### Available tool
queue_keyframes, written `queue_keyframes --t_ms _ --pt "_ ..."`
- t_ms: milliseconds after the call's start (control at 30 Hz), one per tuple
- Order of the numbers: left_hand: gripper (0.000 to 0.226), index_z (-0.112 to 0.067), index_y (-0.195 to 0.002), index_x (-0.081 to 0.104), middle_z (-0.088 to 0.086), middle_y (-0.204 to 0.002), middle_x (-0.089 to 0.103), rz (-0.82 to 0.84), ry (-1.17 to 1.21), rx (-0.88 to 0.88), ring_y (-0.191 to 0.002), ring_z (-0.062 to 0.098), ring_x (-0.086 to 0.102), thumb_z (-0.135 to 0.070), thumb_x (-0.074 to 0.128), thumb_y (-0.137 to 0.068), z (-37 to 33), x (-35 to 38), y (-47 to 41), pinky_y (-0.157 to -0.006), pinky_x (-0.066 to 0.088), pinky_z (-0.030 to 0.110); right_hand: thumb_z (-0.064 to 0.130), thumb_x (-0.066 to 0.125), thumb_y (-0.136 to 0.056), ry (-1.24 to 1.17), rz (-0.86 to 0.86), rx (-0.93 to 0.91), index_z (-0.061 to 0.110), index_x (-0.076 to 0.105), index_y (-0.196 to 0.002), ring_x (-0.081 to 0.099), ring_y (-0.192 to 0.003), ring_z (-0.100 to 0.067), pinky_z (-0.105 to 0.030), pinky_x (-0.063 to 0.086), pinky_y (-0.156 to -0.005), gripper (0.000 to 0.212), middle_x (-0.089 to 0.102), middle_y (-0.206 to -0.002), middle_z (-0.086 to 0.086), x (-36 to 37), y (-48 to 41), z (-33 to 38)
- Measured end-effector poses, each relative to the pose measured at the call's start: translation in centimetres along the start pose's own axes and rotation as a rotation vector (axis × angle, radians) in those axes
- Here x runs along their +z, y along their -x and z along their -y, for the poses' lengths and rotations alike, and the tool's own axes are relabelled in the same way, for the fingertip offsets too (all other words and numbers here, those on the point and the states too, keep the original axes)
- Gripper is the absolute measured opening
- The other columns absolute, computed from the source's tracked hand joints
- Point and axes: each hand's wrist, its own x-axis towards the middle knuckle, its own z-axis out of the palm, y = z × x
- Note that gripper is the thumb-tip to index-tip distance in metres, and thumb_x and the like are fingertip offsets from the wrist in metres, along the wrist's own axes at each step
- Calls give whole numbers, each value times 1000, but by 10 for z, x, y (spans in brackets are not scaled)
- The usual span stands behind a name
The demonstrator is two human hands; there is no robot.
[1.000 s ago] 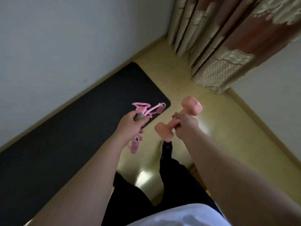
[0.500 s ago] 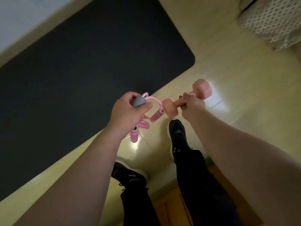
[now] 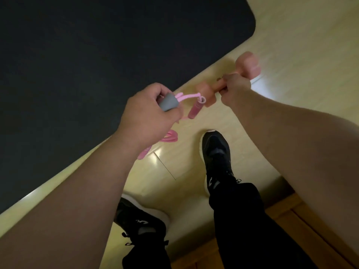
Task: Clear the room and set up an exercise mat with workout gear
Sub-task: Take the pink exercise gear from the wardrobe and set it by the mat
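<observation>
**Workout gear carried to the edge of a black exercise mat**

A downward view over two bare forearms is shown. The left hand (image 3: 147, 115) is closed around a grey handle (image 3: 168, 102), from which a pink jump rope (image 3: 171, 135) hangs in loose loops; a second, pink handle (image 3: 194, 111) dangles just beside the hand. Whether more than the rope is bundled in this hand cannot be made out, as the picture is dim and slightly blurred. The right hand (image 3: 234, 90) is wrapped around the bar of a pink dumbbell (image 3: 247, 64), whose long axis runs diagonally, one head lower and toward the left hand, the other higher and to the right.

The black exercise mat (image 3: 87, 65) is laid flat on a pale glossy floor (image 3: 291, 45) and fills the upper left of the view. Its long edge runs diagonally from lower left to upper right, ending in a rounded corner at the top. The left hand is held over this edge, so it is judged the nearer hand to the mat; the dumbbell is held over bare floor just beyond the edge.

Two black sneakers are seen below on the floor, the right sneaker (image 3: 215, 152) near the mat edge, the left sneaker (image 3: 143, 220) further back. The mat surface appears bare, so ample room is offered for setting the gear down up and to the left. A wooden strip (image 3: 291, 220) lies at the lower right, behind the feet.
</observation>
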Motion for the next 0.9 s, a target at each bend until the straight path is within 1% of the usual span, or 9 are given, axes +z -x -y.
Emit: queue_keyframes --t_ms 100,267,400,500,567,633,733,800,900 --pt "22 -31 -93 62 -10 -88 64 63 -43 -15 -63 -3 65 -30 80 -80 8 6 -5 -39 40 10 5 58 -96 -61 47 -10 15 54 -102 71 -80 -25 -32 56 -62 13 67 -95 -9 8 -8 2" --pt "22 -31 -92 62 -10 -91 64 102 -75 -24 -65 -5 64 -31 81 -79 20 10 -9 -39 40 9 4 64 -92 -55 37 9 10 59 -105 71 -74 -23 -31 59 -62 16 70 -90 -10 15 -10 5" --pt "24 -30 -92 62 -12 -85 63 93 -94 -26 -67 7 62 -35 80 -77 28 8 -10 -51 46 19 16 67 -95 124 26 15 9 58 -115 74 -83 -23 -35 63 -74 23 72 -99 -8 13 -5 9" --pt "25 -31 -93 62 -12 -85 63 96 -82 -40 -69 6 62 -39 80 -77 31 7 -7 -51 44 16 32 62 -98 372 -50 10 16 55 -96 72 -84 -20 -35 61 -81 18 72 -97 -4 15 8 14" --pt "24 -31 -93 63 -11 -84 64 90 -57 -51 -66 5 63 -38 80 -77 32 4 -2 -46 43 12 39 53 -102 441 -105 -47 16 58 -94 69 -75 -16 -26 60 -68 25 72 -96 -3 15 19 10" --pt "23 -30 -93 64 -9 -85 64 84 -11 -57 -63 0 63 -34 80 -78 31 1 4 -43 42 10 43 43 -103 424 -121 -130 13 59 -118 68 -73 -16 -23 57 -55 37 70 -108 -7 15 31 4" --pt "22 -26 -95 65 -4 -89 64 81 74 -77 -57 1 63 -29 80 -80 30 -6 14 -41 44 12 30 52 -97 657 -198 -299 21 48 -138 64 -102 -19 -30 56 -86 42 60 -129 -4 10 66 -10" --pt "22 -25 -97 65 -5 -91 62 92 67 -63 -59 -3 62 -28 80 -81 31 -13 22 -39 40 8 13 58 -91 809 54 -541 25 53 -133 60 -107 -13 -21 52 -87 44 60 -126 1 3 97 -29" --pt "22 -28 -98 64 -11 -91 62 98 48 -41 -66 -1 64 -29 79 -82 37 -25 35 -40 42 9 -6 62 -81 1120 554 -739 35 46 -143 50 -119 -9 -3 42 -85 76 44 -145 5 -5 140 -56"
